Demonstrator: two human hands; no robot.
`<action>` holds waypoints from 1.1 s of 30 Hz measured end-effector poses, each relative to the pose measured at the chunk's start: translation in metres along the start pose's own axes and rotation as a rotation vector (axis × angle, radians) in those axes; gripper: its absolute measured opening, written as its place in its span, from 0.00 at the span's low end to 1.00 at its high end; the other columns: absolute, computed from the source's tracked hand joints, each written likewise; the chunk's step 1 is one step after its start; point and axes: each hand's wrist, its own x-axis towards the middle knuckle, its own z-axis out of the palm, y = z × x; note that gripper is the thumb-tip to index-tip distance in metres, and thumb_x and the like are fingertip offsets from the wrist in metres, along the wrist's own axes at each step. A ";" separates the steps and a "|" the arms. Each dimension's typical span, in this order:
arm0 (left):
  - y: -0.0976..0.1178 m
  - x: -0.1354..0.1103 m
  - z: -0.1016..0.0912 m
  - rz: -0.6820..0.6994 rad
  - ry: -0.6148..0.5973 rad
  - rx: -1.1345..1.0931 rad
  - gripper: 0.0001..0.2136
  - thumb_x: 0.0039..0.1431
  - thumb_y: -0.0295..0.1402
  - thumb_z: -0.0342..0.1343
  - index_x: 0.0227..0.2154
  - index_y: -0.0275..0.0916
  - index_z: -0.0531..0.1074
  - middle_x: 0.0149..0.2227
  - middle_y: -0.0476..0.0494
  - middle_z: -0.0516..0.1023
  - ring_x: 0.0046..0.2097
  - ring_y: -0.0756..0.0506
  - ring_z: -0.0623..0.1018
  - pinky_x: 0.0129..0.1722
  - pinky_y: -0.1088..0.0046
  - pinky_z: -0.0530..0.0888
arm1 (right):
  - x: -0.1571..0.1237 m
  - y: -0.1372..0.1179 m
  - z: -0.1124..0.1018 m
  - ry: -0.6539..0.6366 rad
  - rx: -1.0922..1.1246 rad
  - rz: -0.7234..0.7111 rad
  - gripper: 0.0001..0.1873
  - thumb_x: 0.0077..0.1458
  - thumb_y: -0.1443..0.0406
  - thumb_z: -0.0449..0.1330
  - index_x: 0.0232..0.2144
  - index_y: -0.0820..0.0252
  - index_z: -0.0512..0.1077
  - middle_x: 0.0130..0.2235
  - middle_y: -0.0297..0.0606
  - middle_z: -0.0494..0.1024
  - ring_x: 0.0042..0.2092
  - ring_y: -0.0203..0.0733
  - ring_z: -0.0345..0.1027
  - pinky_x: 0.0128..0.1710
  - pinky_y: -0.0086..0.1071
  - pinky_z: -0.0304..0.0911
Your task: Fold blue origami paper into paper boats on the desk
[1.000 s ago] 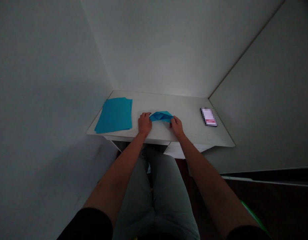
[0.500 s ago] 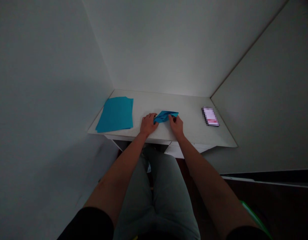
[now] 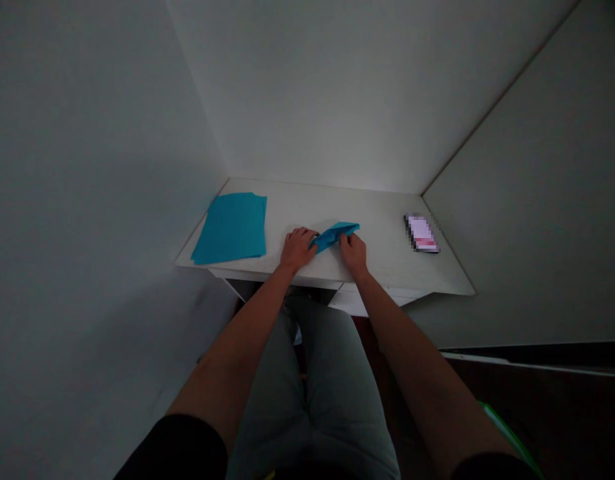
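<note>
A folded piece of blue paper [image 3: 336, 234] lies on the white desk [image 3: 377, 260], near its front middle. My left hand [image 3: 297, 247] rests on the desk with its fingertips pressing the paper's left end. My right hand [image 3: 354, 252] pinches the paper's near right part with curled fingers. The paper is narrow and slants up toward the right. Both forearms reach forward over my lap.
A stack of flat blue sheets [image 3: 232, 227] lies at the desk's left end. A phone [image 3: 422, 233] with a lit screen sits near the right wall. White walls close in the desk on the left, back and right.
The folded paper has been flattened into a narrower strip and turned to slant up to the right. Both hands have shifted slightly right and closer together.
</note>
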 end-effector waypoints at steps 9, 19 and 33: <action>-0.004 0.002 0.001 -0.204 0.141 -0.003 0.16 0.74 0.28 0.52 0.59 0.41 0.75 0.60 0.34 0.80 0.63 0.34 0.76 0.63 0.54 0.71 | -0.001 0.005 -0.002 -0.065 0.332 0.023 0.21 0.58 0.50 0.52 0.20 0.53 0.70 0.27 0.42 0.78 0.36 0.50 0.73 0.42 0.41 0.66; -0.011 0.003 0.005 -0.115 0.150 -0.334 0.16 0.76 0.32 0.53 0.62 0.45 0.73 0.55 0.40 0.85 0.58 0.39 0.83 0.62 0.57 0.76 | -0.003 0.006 -0.006 -0.047 0.491 -0.017 0.14 0.53 0.51 0.55 0.26 0.52 0.64 0.27 0.34 0.71 0.34 0.44 0.65 0.36 0.37 0.66; -0.012 0.002 0.003 -0.054 0.093 -0.298 0.14 0.68 0.26 0.58 0.52 0.44 0.81 0.54 0.42 0.86 0.57 0.40 0.83 0.65 0.58 0.76 | -0.002 0.002 -0.003 0.016 0.312 -0.038 0.15 0.57 0.50 0.58 0.31 0.54 0.74 0.34 0.41 0.82 0.41 0.52 0.76 0.48 0.48 0.73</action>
